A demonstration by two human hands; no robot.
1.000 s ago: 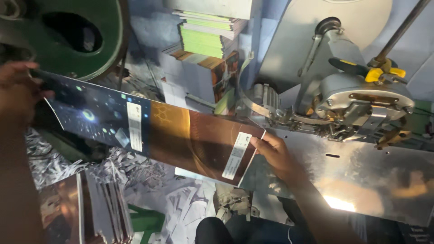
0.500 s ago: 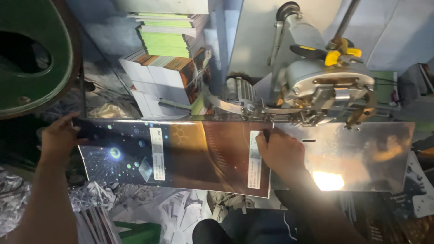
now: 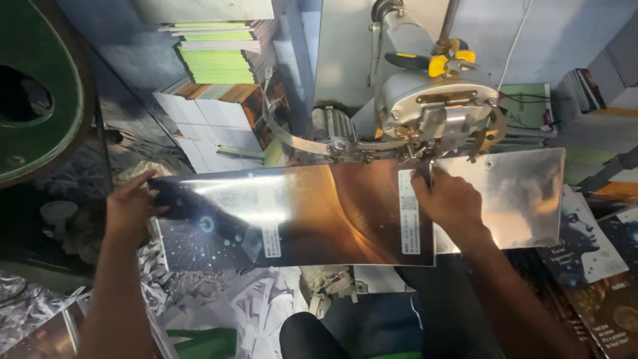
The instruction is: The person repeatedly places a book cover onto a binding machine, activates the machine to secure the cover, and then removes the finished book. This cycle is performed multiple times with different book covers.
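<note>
A glossy printed cover sheet [image 3: 292, 216] lies flat across the metal surface [image 3: 525, 193], just below the stitching machine head [image 3: 435, 110] at 12 o'clock. The left hand [image 3: 129, 206] pinches its 9 o'clock edge; the right hand [image 3: 448, 203] presses fingers together on its 3 o'clock end.

From my feed I see a cramped workshop with blue-painted walls [image 3: 565, 33] in dim, bluish light. A big green wheel [image 3: 40, 100] fills the upper left. Stacks of green-edged booklets [image 3: 212, 53] sit on white bundles [image 3: 212, 123] against the wall. Paper trimmings [image 3: 219, 312] litter the floor, and dark printed covers [image 3: 591, 252] lie piled at the right edge.
</note>
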